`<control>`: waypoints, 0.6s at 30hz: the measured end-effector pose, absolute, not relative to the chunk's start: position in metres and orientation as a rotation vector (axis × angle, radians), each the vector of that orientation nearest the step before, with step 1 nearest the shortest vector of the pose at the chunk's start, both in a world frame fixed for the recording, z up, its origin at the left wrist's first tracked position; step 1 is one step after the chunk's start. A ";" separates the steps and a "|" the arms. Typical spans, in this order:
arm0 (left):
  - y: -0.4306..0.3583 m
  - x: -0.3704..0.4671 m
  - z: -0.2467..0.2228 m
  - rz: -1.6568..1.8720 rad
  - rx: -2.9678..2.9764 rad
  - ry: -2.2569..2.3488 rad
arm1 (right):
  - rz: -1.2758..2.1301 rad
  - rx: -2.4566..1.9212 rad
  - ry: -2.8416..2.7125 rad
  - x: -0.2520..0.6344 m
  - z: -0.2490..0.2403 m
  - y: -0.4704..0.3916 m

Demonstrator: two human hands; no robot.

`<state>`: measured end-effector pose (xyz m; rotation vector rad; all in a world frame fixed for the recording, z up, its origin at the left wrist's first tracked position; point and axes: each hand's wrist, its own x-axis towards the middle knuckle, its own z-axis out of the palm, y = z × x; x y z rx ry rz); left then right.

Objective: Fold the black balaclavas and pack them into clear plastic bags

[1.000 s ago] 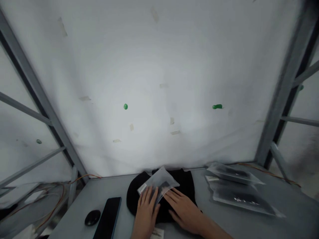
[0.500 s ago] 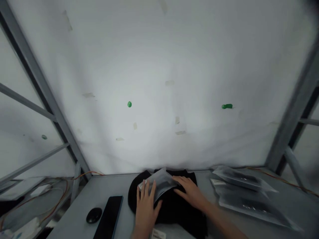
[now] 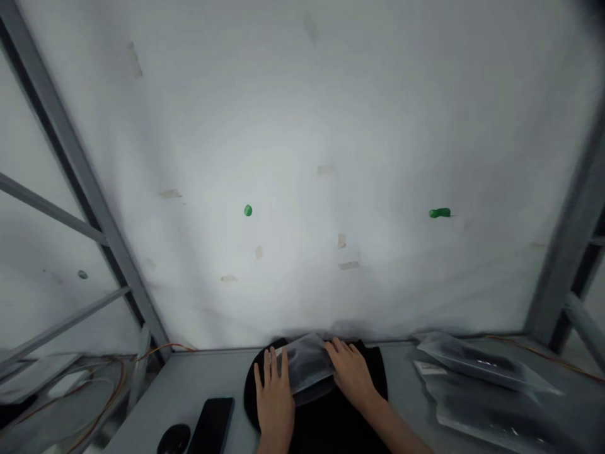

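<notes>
A piece of black cloth [image 3: 331, 422] lies on the grey table, with a translucent plastic bag [image 3: 309, 362] on top of it near the back edge. My left hand [image 3: 275, 397] is laid flat over the bag's left side, its fingers stretched out and apart. On the bag's right edge rests my right hand [image 3: 350, 372], fingers extended and slightly bent, also over the black cloth. Whether anything is inside this bag I cannot tell.
To the left are a black phone [image 3: 212, 425] and a black computer mouse [image 3: 174, 438]. Several translucent bags with dark contents [image 3: 486, 397] lie at the right. A white sheet wall [image 3: 293, 157] stands behind, between grey metal posts [image 3: 562, 252].
The view has tilted up a little, so the table sits lower. The bag now lies flatter on the cloth, and my left hand has flattened with its fingers at the bag's left side.
</notes>
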<state>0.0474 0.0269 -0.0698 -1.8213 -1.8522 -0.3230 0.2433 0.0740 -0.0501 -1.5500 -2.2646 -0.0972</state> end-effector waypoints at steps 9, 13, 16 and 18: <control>0.012 0.044 -0.077 -0.379 -1.951 -1.805 | 0.056 -1.394 -2.233 0.274 -0.044 0.034; 0.007 0.052 -0.087 -0.365 -2.003 -1.854 | 0.017 -1.391 -2.300 0.268 -0.049 0.031; 0.002 0.050 -0.081 -0.387 -1.968 -1.842 | -0.166 -1.514 -2.275 0.261 -0.048 0.039; -0.002 0.048 -0.073 -0.425 -1.948 -1.803 | -0.240 -1.530 -2.241 0.262 -0.044 0.041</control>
